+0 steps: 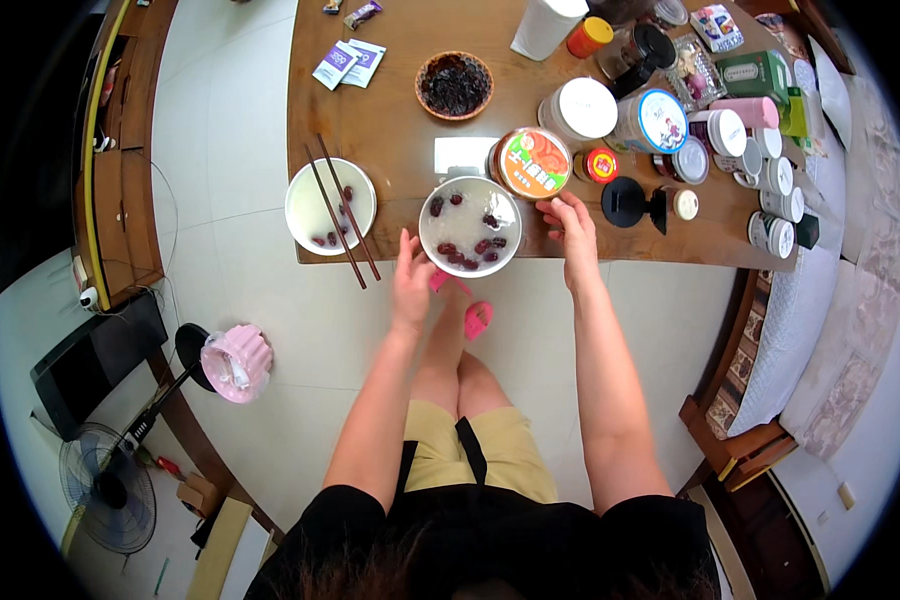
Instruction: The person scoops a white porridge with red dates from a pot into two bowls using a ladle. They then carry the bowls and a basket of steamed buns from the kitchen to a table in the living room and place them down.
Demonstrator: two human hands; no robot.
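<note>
At the near table edge stands a white bowl (pixel 470 228) of pale porridge with several dark red dates. My left hand (pixel 410 285) is beside its lower left rim, fingers apart and not wrapped round it; whether they touch it I cannot tell. My right hand (pixel 570 235) is open, to the right of the bowl, its fingertips close to the bottom edge of a round tub with an orange and green lid (pixel 534 163). To the left sits a second white bowl (pixel 315 205) with similar porridge and dates, and a pair of brown chopsticks (pixel 342 212) lying across it.
A woven bowl of dark pieces (pixel 454 86) and white-purple packets (pixel 350 63) lie farther back on the wooden table (pixel 390 120). Jars and tubs (pixel 660 122) crowd the right side. A pink bin (pixel 237 362) and a fan (pixel 108 488) stand on the left.
</note>
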